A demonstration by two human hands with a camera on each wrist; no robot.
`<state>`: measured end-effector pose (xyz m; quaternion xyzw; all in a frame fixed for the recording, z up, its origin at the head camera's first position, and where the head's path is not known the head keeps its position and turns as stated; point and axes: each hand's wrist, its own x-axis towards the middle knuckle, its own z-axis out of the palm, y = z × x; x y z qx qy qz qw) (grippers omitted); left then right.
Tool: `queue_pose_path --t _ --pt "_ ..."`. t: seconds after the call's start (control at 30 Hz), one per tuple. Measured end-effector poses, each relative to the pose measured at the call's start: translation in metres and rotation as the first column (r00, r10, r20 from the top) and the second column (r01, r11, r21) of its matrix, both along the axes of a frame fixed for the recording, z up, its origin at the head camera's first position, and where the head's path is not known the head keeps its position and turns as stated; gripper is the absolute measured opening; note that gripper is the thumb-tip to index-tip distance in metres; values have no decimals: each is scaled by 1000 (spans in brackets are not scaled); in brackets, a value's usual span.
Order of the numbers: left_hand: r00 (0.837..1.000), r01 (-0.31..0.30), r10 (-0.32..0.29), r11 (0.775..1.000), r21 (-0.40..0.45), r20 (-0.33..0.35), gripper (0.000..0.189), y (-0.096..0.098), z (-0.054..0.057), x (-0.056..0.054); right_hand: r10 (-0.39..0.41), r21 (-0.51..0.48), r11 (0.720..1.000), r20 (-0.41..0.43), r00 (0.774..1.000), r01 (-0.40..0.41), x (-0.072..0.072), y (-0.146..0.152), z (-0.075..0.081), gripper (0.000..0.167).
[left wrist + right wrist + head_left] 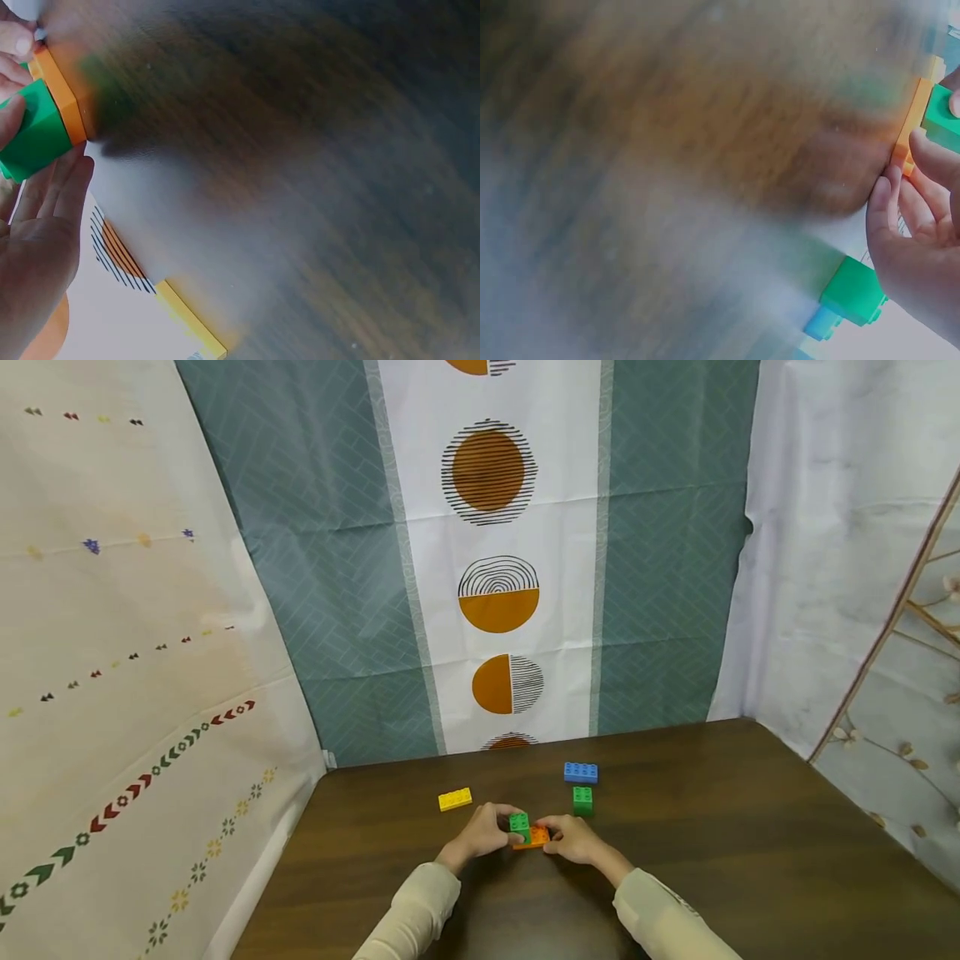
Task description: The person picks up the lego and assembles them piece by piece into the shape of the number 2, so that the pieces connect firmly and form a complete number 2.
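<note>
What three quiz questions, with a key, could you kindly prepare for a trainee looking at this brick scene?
1. Which brick does the left hand hold? a) a yellow brick; b) a green brick; c) no brick.
2. True or false: the right hand grips the yellow brick.
3. Fill in the gap: just beyond the loose green brick, seen from the person, lies the ____ brick.

Key: 1. b. 2. False; it grips the orange brick. 3. Blue.
</note>
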<state>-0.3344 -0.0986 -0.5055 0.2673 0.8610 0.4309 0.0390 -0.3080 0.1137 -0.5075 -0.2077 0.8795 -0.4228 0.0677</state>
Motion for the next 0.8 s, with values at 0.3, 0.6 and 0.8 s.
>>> queue_pose_path --t 0.3,0.6,0.8 --pt "1000 13 -13 1000 23 -6 32 -6 4 -2 20 -13 1000 7 1000 -20 -7 -2 15 37" --pt "999 -17 17 1000 0 42 34 -3 2 0 -184 -56 983 -237 954 176 -39 19 26 22" --pt "998 -11 10 1000 17 56 34 -1 -1 4 -363 -56 929 -330 871 366 -57 46 32 22"
